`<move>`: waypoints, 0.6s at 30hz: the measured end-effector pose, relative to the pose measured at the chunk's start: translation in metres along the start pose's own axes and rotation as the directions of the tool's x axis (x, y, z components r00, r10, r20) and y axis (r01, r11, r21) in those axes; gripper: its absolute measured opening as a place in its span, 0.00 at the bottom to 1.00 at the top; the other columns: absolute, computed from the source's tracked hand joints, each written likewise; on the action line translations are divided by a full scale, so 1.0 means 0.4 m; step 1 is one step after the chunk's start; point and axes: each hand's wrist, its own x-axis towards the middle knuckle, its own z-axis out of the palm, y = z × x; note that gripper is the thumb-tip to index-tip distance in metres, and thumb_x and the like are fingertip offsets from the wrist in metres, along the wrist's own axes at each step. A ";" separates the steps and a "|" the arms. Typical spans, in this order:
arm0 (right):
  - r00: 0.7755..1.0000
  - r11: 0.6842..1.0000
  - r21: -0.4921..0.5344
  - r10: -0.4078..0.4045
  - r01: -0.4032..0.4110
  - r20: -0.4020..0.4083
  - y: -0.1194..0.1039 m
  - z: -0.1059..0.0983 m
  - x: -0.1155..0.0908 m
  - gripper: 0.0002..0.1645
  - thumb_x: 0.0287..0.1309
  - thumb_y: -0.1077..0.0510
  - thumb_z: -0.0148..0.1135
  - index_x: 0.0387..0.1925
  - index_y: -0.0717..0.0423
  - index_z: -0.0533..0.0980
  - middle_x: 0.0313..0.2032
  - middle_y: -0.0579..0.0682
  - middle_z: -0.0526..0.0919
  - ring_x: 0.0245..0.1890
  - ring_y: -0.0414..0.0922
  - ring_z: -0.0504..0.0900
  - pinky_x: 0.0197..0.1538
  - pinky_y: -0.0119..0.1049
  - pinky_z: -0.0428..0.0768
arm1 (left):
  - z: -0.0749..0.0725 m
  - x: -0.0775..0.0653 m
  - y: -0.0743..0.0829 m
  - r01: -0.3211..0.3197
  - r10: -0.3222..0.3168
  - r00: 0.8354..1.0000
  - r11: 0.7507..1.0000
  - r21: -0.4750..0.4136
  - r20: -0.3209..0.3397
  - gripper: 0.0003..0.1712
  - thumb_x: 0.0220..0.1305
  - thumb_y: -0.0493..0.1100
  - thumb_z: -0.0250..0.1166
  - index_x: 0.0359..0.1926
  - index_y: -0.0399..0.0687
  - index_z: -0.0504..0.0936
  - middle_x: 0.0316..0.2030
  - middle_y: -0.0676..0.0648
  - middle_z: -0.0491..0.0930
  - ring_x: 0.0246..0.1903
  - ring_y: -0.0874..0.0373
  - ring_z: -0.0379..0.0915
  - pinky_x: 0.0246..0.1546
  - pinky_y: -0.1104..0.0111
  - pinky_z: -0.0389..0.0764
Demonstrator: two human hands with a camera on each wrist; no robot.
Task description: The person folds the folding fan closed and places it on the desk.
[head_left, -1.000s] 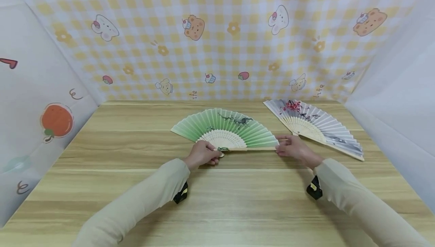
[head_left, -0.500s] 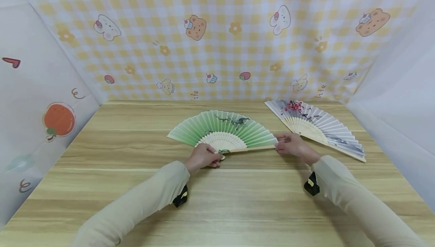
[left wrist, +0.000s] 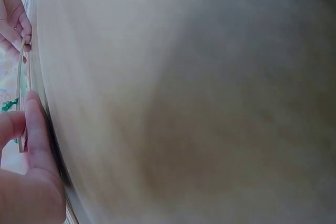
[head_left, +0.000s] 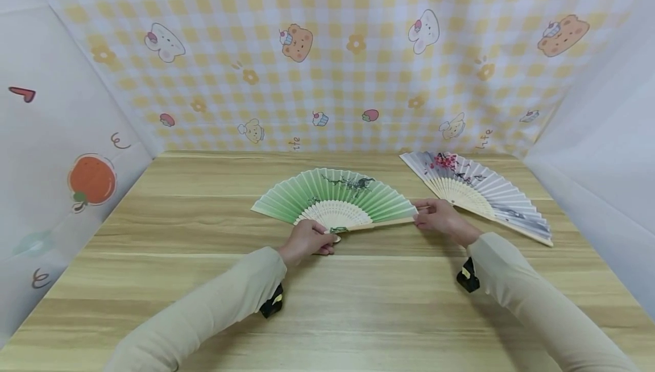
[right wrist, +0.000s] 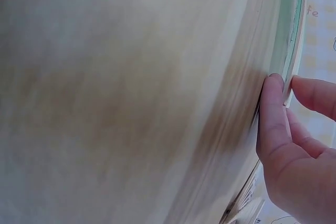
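Note:
A green folding fan [head_left: 338, 190], spread wide with a dark branch print and pale openwork ribs, lies in the middle of the table in the head view. My left hand [head_left: 306, 240] pinches its pivot end, where a green cord [left wrist: 9, 104] shows in the left wrist view. At the fan's right end, my right hand [head_left: 441, 217] pinches the tip of the outer rib. In the right wrist view the right thumb [right wrist: 315, 95] lies on one side of that rib and the fingers on the other.
A grey-white folding fan [head_left: 481, 187] with pink blossoms lies spread at the back right, close behind my right hand. Yellow checked cloth [head_left: 332, 76] hangs along the back edge of the wooden table [head_left: 358, 315]. White cloth walls stand at both sides.
The green fan's pivot end and my left hand have come slightly nearer me, so the lower rib now slants up to the right. Both hands keep their hold.

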 end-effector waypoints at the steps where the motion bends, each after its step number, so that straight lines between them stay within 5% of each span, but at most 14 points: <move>1: 1.000 1.000 0.001 0.000 0.000 0.001 0.001 0.000 0.000 0.29 0.54 0.73 0.52 0.57 0.77 0.56 0.39 0.61 0.75 0.33 0.40 0.77 0.42 0.34 0.78 | 0.000 -0.001 0.001 -0.001 0.001 1.000 1.000 0.000 0.002 0.09 0.51 0.32 0.63 0.33 0.31 0.72 0.19 0.41 0.79 0.17 0.61 0.76 0.22 0.73 0.79; 9: 1.000 1.000 0.010 -0.008 0.008 0.007 0.007 -0.003 0.001 0.30 0.54 0.73 0.52 0.57 0.78 0.55 0.38 0.60 0.75 0.34 0.40 0.78 0.43 0.34 0.78 | -0.024 -0.014 0.008 -0.110 0.107 0.994 0.990 0.085 0.032 0.13 0.52 0.34 0.64 0.35 0.33 0.68 0.24 0.41 0.77 0.19 0.58 0.75 0.22 0.69 0.80; 18: 1.000 1.000 -0.004 0.017 -0.017 0.006 0.005 -0.004 0.002 0.30 0.54 0.71 0.53 0.58 0.76 0.55 0.39 0.59 0.74 0.34 0.39 0.77 0.43 0.34 0.78 | -0.093 -0.012 0.036 -0.179 0.204 0.979 0.896 0.407 -0.019 0.20 0.51 0.46 0.66 0.42 0.41 0.73 0.31 0.48 0.76 0.24 0.58 0.73 0.25 0.69 0.76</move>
